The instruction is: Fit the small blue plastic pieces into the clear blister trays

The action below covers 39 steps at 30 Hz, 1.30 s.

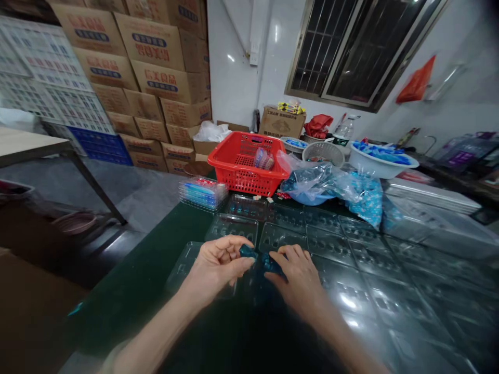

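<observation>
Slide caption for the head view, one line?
Left hand and right hand hold blue packets over clear blister trays.

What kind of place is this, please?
It looks like a packing workshop: stacked cardboard cartons, clear plastic blister trays spread on a green table, and a red plastic basket.

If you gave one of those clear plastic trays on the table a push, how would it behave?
The clear plastic blister tray looks thin-walled, so it is probably very light and slightly flexible, though its moulded pockets likely stiffen it. Lying flat on the glossy green tabletop, it would probably slide easily rather than tip.
</observation>
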Available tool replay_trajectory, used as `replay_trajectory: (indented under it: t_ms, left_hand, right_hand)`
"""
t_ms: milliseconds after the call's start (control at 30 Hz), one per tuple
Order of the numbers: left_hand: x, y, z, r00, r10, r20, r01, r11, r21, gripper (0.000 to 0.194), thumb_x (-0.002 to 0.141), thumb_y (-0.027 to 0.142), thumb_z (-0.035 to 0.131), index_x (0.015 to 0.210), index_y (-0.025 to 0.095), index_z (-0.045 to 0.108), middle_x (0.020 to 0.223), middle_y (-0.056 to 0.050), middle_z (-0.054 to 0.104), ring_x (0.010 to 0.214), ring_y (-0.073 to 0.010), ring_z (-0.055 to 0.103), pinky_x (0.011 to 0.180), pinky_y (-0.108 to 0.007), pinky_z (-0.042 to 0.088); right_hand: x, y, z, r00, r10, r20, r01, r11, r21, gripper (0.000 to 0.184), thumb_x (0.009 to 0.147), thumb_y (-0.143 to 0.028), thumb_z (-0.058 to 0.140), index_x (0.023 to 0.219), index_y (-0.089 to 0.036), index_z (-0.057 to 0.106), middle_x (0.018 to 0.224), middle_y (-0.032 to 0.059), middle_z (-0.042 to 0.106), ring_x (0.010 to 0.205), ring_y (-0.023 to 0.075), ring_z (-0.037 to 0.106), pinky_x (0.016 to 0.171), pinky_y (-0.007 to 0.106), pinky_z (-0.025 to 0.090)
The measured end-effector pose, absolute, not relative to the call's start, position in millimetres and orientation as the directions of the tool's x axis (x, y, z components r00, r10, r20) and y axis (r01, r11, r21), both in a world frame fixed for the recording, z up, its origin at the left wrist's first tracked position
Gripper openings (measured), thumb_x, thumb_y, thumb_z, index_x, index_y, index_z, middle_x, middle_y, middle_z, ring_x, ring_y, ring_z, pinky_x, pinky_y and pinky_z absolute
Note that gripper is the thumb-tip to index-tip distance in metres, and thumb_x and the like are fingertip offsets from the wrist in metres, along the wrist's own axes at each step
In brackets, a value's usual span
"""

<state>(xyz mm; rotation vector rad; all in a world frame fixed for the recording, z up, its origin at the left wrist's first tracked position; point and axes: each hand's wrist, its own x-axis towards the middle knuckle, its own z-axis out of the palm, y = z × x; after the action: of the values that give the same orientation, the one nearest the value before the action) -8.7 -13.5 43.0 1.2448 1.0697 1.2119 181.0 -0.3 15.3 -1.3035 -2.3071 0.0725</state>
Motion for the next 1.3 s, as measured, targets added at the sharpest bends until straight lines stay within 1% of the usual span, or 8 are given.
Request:
replay_trajectory:
  t_ms: [200, 333, 567, 700, 833, 967, 1167, 1300]
  left_hand:
    - [1.7, -17.0, 39.8, 0.143, 0.982, 0.125, 0.033, -0.131, 0.991, 0.026, 0.066, 0.016, 0.062, 0.092, 0.017, 0.058, 0.058, 0.005, 0.048, 0.049, -0.0058, 0.042, 0.046, -0.018, 0.034]
    - [5.0, -18.0, 36.3, 0.145, 0.969, 0.199, 0.211, -0.227, 0.951, 0.025, 0.065, 0.01, 0.058, 0.089, 0.016, 0.061, 0.056, 0.005, 0.044, 0.048, -0.0061, 0.039, 0.045, -0.018, 0.033]
    - [9.7, -17.9, 28.8, 0.092, 0.943, 0.321, 0.392, -0.331, 0.858, 0.021, 0.061, 0.005, 0.056, 0.077, 0.015, 0.064, 0.056, 0.004, 0.046, 0.048, -0.0067, 0.04, 0.046, -0.019, 0.033]
    - [8.4, -18.8, 31.9, 0.15, 0.975, 0.164, 0.213, -0.194, 0.958, 0.02, 0.063, 0.007, 0.057, 0.081, 0.015, 0.061, 0.055, 0.005, 0.046, 0.048, -0.0058, 0.04, 0.045, -0.018, 0.032]
    - [2.6, -17.6, 31.5, 0.302, 0.953, -0.016, -0.078, 0.042, 0.996, 0.021, 0.068, 0.017, 0.059, 0.089, 0.015, 0.057, 0.058, 0.003, 0.051, 0.044, -0.0056, 0.042, 0.037, -0.016, 0.03]
    - [0.1, -16.4, 26.4, 0.308, 0.951, -0.023, -0.175, 0.08, 0.981, 0.014, 0.069, 0.02, 0.062, 0.079, 0.014, 0.055, 0.054, 0.005, 0.047, 0.04, -0.0034, 0.037, 0.034, -0.015, 0.025]
    - [8.6, -20.8, 29.5, 0.247, 0.969, 0.006, -0.284, 0.066, 0.956, 0.018, 0.065, 0.014, 0.066, 0.06, 0.013, 0.049, 0.068, 0.001, 0.052, 0.053, -0.0044, 0.044, 0.045, -0.016, 0.031]
    - [11.4, -23.9, 28.7, 0.141, 0.983, -0.113, -0.346, 0.156, 0.925, 0.021, 0.068, 0.02, 0.064, 0.058, 0.014, 0.047, 0.051, 0.005, 0.047, 0.041, -0.0022, 0.035, 0.037, -0.016, 0.019]
  right_hand:
    - [166.6, -9.1, 31.0, -0.314, 0.825, 0.471, 0.426, 0.565, -0.706, 0.021, 0.083, -0.017, 0.045, 0.101, -0.021, 0.055, 0.085, 0.0025, 0.054, 0.074, 0.0125, 0.052, 0.065, 0.024, 0.042]
    - [161.4, -10.4, 29.9, -0.338, 0.829, 0.446, 0.357, 0.551, -0.754, 0.012, 0.08, -0.014, 0.048, 0.077, -0.018, 0.059, 0.074, 0.0003, 0.054, 0.066, 0.0104, 0.052, 0.058, 0.022, 0.04]
    - [155.4, -13.8, 17.3, -0.267, 0.845, 0.463, 0.507, 0.532, -0.678, 0.012, 0.078, -0.013, 0.048, 0.07, -0.017, 0.057, 0.067, -0.0005, 0.051, 0.062, 0.0106, 0.048, 0.057, 0.023, 0.035]
    - [154.2, -14.6, 18.1, -0.239, 0.871, 0.428, 0.519, 0.488, -0.702, 0.011, 0.078, -0.016, 0.048, 0.069, -0.017, 0.054, 0.067, -0.001, 0.049, 0.06, 0.0105, 0.046, 0.056, 0.023, 0.034]
    - [156.3, -12.0, 23.4, -0.232, 0.926, 0.298, 0.343, 0.364, -0.866, 0.012, 0.08, -0.02, 0.047, 0.07, -0.017, 0.052, 0.066, -0.0019, 0.05, 0.059, 0.0094, 0.047, 0.054, 0.021, 0.036]
    - [155.9, -10.1, 25.2, -0.261, 0.952, 0.159, 0.179, 0.21, -0.961, 0.013, 0.08, -0.025, 0.049, 0.071, -0.016, 0.053, 0.061, -0.0039, 0.048, 0.053, 0.007, 0.044, 0.05, 0.018, 0.036]
    - [151.1, -11.3, 19.3, -0.215, 0.957, 0.194, 0.133, 0.225, -0.965, 0.012, 0.077, -0.02, 0.052, 0.066, -0.015, 0.053, 0.06, -0.0032, 0.049, 0.055, 0.0075, 0.045, 0.05, 0.018, 0.035]
    - [149.1, -11.2, 12.3, -0.218, 0.968, 0.124, 0.1, 0.149, -0.984, 0.012, 0.076, -0.02, 0.052, 0.064, -0.015, 0.051, 0.058, -0.0045, 0.046, 0.052, 0.0058, 0.04, 0.046, 0.016, 0.032]
